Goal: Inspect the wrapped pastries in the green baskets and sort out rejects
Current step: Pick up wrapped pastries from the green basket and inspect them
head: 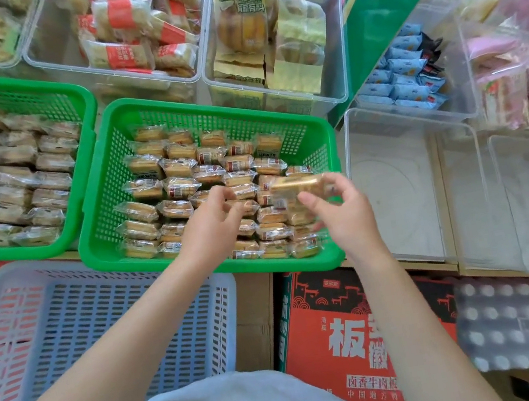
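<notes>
Right of centre, the right hand [337, 209] pinches a wrapped pastry [295, 186] above the green basket [107, 204]; the left hand [214, 218] hovers loosely curled, holding nothing. Best to turn it slowly, checking each seal.

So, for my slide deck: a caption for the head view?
Both hands lift one wrapped pastry above the green basket of pastries.

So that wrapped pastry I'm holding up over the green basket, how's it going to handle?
The wrapped pastry probably weighs little, since the right hand lifts it by pinching. Its glossy clear film looks slippery and crinkly. The cake inside seems soft and crumbly, so squeezing could crush it.
</notes>
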`<state>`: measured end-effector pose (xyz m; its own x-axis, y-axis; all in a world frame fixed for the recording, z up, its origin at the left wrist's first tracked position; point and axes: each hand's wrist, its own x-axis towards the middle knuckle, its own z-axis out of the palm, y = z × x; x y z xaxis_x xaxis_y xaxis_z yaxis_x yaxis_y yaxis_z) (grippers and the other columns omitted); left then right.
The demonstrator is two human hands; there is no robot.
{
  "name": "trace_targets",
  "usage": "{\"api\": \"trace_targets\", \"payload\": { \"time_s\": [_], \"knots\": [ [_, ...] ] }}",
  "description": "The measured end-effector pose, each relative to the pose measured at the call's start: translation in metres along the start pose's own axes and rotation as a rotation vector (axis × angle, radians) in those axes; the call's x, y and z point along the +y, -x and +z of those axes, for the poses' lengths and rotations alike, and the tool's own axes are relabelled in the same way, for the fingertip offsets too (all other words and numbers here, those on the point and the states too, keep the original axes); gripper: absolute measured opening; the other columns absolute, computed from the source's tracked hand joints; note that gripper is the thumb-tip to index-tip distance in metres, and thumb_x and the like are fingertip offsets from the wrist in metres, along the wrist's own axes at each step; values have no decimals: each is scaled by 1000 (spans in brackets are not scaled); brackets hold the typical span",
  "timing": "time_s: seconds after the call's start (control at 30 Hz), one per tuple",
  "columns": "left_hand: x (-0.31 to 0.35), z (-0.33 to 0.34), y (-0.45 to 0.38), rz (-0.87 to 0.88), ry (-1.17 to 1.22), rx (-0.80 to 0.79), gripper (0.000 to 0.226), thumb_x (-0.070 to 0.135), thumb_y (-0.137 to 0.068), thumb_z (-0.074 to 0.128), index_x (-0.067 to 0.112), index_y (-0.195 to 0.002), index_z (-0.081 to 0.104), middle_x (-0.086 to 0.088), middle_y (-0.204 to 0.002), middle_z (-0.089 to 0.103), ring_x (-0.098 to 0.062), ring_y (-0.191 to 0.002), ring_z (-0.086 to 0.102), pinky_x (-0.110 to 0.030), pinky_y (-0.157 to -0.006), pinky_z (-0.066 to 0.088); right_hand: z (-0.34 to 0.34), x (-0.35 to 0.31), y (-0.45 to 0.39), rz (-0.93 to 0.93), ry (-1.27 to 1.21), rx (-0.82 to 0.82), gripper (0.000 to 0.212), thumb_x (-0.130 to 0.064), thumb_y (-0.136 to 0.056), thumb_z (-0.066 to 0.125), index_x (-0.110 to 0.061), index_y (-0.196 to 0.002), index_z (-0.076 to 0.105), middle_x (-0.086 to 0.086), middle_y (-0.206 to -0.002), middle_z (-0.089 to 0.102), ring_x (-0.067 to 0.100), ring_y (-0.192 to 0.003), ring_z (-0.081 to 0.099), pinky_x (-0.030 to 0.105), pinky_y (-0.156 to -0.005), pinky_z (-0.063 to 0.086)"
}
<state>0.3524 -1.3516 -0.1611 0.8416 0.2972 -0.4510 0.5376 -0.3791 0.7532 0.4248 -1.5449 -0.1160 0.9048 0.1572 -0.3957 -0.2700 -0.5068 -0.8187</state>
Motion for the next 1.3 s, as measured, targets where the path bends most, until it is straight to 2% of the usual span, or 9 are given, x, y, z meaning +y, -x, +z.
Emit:
{"api": "trace_targets", "payload": {
  "time_s": [0.07,0.17,0.37,0.47,0.57,0.7,0.87,1.0,1.3],
  "knots": [
    [-24,7,-10,72,-242,30,37,32,-105,47,13,-137,49,-6,-134,55,-20,-116,55,-38,-96,49,-6,-1,-32,-145,238,156,29,-18,-91,70,-22,-119,63,-2,-117,58,15,-96,62,30,-87,53],
    [-52,17,-12,166,-492,19,45,33,-104,46,10,-143,48,-9,-153,43,-24,-142,35,-38,-116,30,-7,-2,-78,-320,500,235,29,-9,-94,63,-16,-123,63,2,-121,53,13,-99,52,24,-87,43],
    [-58,26,-14,220,-670,37,49,38,-102,42,11,-143,50,-13,-152,45,-28,-144,35,-44,-118,27,17,17,-139,-520,1146,168,37,-2,-87,66,-12,-122,57,9,-103,64,30,-97,56,38,-77,41],
    [-60,26,-14,205,-683,43,52,41,-100,38,12,-140,53,-13,-149,49,-29,-141,39,-46,-115,32,29,22,-147,-521,1249,74,34,2,-90,55,-10,-122,53,12,-103,64,33,-97,55,38,-76,35],
    [-60,28,-13,192,-678,33,57,43,-96,32,12,-136,57,-14,-145,53,-31,-138,44,-47,-112,36,32,21,-154,-407,1341,-36,33,7,-88,45,-10,-114,56,13,-109,65,32,-104,52,41,-87,39],
    [-62,28,-14,191,-689,17,59,44,-95,31,12,-138,57,-15,-145,54,-32,-138,45,-47,-113,37,39,-5,-163,-355,1404,-59,24,-6,-93,51,-5,-113,64,15,-118,59,32,-114,50,43,-98,40],
    [-63,29,-15,191,-706,14,59,44,-95,33,13,-138,57,-15,-144,54,-32,-137,47,-47,-113,38,68,-25,-172,-513,1118,-64,27,4,-92,46,-6,-115,56,13,-114,59,30,-107,52,40,-89,43],
    [-64,28,-15,205,-717,28,59,43,-94,34,12,-138,58,-15,-143,56,-33,-136,49,-47,-112,39,83,-14,-174,-463,1203,-74,38,7,-88,51,-8,-123,52,11,-119,57,29,-112,51,42,-99,41],
    [-69,33,-16,236,-711,74,59,42,-94,34,13,-141,55,-14,-146,53,-31,-139,45,-46,-115,35,83,-8,-176,-347,1477,-133,36,-4,-90,59,-10,-125,58,14,-132,50,32,-126,42,50,-108,33]
  ]
}}
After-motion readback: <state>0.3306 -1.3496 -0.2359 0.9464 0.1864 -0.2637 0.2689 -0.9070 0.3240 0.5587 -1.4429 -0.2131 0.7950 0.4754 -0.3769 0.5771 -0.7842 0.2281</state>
